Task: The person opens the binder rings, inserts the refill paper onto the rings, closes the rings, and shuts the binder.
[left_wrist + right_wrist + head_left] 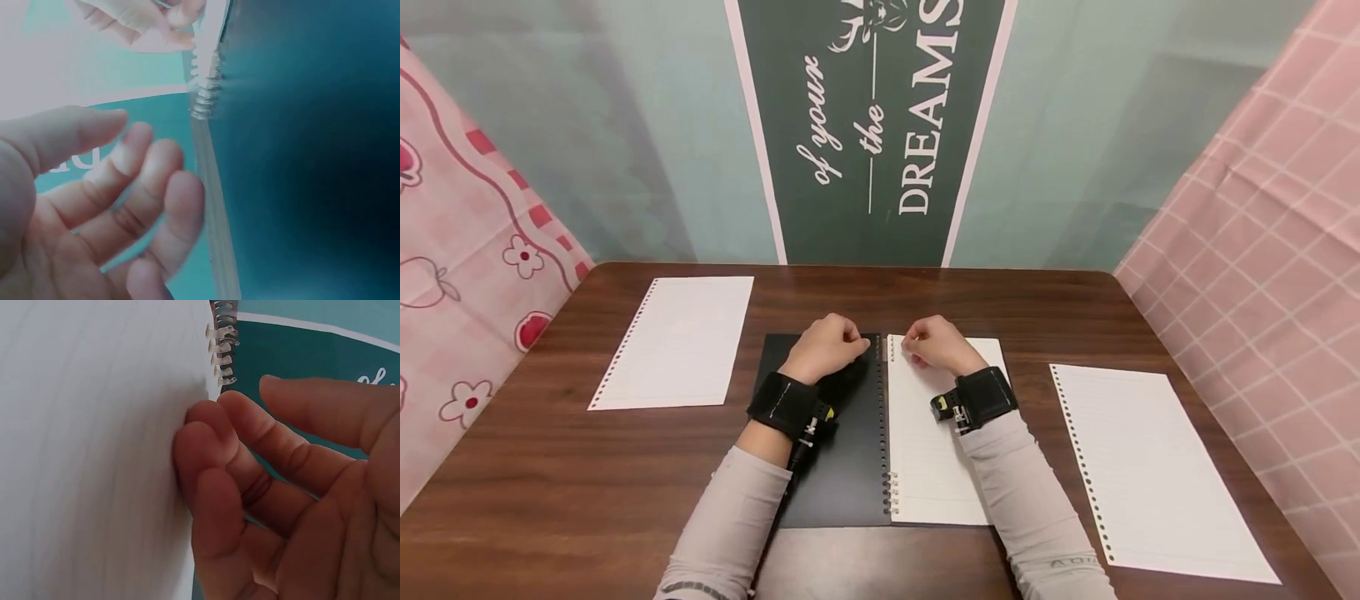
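Note:
A ring-bound notebook lies spread on the table, its black cover [842,475] on the left and its white lined pages [925,467] on the right. My left hand [823,346] hovers over the top of the cover, near the binding; in the left wrist view its fingers curve loosely with a gap to the thumb. Over the top of the pages is my right hand [942,343], fingertips right at the paper. Its thumb stands apart from the fingers in the right wrist view. Binding rings [222,353] show at the top and bottom of the spine.
A loose sheet with punched holes [673,342] lies at the table's back left. Another punched sheet [1157,467] lies to the right of the notebook. Printed cloths hang behind and at both sides of the brown wooden table [587,500]. Each wrist wears a black strap with a camera.

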`<state>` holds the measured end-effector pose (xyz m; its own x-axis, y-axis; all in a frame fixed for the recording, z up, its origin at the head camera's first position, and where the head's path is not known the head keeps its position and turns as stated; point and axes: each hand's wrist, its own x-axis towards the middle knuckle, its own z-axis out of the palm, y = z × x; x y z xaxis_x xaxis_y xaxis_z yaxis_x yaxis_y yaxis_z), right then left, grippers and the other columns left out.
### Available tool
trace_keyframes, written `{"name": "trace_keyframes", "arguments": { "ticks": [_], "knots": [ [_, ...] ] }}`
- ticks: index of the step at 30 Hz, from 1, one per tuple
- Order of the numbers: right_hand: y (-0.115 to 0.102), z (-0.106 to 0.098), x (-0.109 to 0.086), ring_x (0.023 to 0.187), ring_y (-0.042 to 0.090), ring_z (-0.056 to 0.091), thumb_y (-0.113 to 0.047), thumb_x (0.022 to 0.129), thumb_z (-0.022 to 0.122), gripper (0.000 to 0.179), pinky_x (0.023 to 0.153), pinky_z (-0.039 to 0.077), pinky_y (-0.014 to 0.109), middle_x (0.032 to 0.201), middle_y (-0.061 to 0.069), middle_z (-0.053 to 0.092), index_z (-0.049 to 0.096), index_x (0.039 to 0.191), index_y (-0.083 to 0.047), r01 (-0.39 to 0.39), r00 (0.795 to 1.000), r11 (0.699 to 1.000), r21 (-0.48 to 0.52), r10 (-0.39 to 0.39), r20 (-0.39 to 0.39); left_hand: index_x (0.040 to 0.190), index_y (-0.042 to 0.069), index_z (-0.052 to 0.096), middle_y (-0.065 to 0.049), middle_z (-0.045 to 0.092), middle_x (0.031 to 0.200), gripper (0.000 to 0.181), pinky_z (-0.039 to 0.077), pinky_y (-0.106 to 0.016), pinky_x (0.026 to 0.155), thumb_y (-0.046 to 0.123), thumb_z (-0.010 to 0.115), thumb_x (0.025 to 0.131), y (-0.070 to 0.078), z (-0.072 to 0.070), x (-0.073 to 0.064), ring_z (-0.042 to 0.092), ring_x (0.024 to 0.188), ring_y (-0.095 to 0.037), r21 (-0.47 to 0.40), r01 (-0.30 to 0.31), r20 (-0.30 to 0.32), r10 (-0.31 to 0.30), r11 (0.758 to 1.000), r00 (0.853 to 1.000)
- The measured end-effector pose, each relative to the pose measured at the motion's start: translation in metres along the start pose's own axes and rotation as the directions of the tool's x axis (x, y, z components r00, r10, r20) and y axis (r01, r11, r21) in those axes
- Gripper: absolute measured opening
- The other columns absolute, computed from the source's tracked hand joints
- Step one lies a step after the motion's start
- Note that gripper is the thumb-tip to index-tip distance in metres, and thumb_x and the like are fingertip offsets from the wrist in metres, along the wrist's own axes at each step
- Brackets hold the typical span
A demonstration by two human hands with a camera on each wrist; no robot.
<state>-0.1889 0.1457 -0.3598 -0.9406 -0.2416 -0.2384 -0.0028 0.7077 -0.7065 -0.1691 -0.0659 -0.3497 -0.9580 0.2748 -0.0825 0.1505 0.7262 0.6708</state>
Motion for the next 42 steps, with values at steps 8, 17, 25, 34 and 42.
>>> {"name": "trace_keyframes", "arguments": {
  "ticks": [8,17,25,34,42],
  "knots": [
    [-0.004,-0.004,-0.016,0.061,0.017,0.058,-0.011,0.097,0.059,0.016,0.06,0.046,0.025,0.072,0.011,0.065,0.069,0.096,0.002,0.094,0.996,0.994,-0.063,-0.094,0.006,0.082,0.015,0.07,0.001,0.058,0.069,0.019,0.035,-0.028,0.053,0.027,0.063,0.096,0.003,-0.001,-0.016,0.05,0.059,-0.015,0.075,-0.065,-0.055,0.069,0.995,0.996],
    [-0.002,-0.002,-0.041,0.06,0.013,0.052,-0.013,0.094,0.063,0.013,0.059,0.039,0.027,0.071,0.009,0.065,0.069,0.091,-0.003,0.161,0.987,0.973,-0.164,-0.16,0.023,0.085,0.016,0.07,0.002,0.059,0.067,0.016,0.035,-0.026,0.051,0.025,0.063,0.096,0.0,-0.001,-0.044,0.049,0.056,-0.013,0.106,-0.113,-0.038,0.117,0.988,0.992],
    [-0.003,0.004,-0.065,0.066,0.014,0.053,-0.015,0.092,0.064,0.01,0.065,0.04,0.029,0.069,0.002,0.062,0.069,0.086,-0.008,0.195,0.98,0.942,-0.272,-0.196,0.025,0.084,0.017,0.071,0.005,0.059,0.067,0.013,0.039,-0.026,0.054,0.023,0.066,0.094,-0.008,0.002,-0.06,0.05,0.057,-0.01,0.112,-0.151,-0.017,0.154,0.982,0.988],
    [-0.007,0.008,-0.085,0.065,0.012,0.052,-0.013,0.091,0.065,0.006,0.063,0.041,0.028,0.069,-0.002,0.06,0.068,0.085,-0.013,0.219,0.975,0.933,-0.287,-0.223,0.02,0.084,0.02,0.071,0.009,0.063,0.073,0.009,0.047,-0.026,0.062,0.023,0.069,0.092,0.002,0.007,-0.079,0.054,0.063,-0.006,0.152,-0.202,0.081,0.191,0.967,0.978],
    [0.003,0.022,-0.103,0.062,0.006,0.049,-0.01,0.09,0.067,0.008,0.06,0.041,0.024,0.067,-0.005,0.058,0.067,0.082,-0.013,0.276,0.961,0.937,-0.217,-0.26,0.098,0.081,0.02,0.07,0.01,0.059,0.067,0.01,0.044,-0.023,0.057,0.019,0.07,0.091,0.006,0.023,-0.096,0.052,0.059,-0.004,0.121,-0.269,0.168,0.247,0.956,0.954]
  ]
}}
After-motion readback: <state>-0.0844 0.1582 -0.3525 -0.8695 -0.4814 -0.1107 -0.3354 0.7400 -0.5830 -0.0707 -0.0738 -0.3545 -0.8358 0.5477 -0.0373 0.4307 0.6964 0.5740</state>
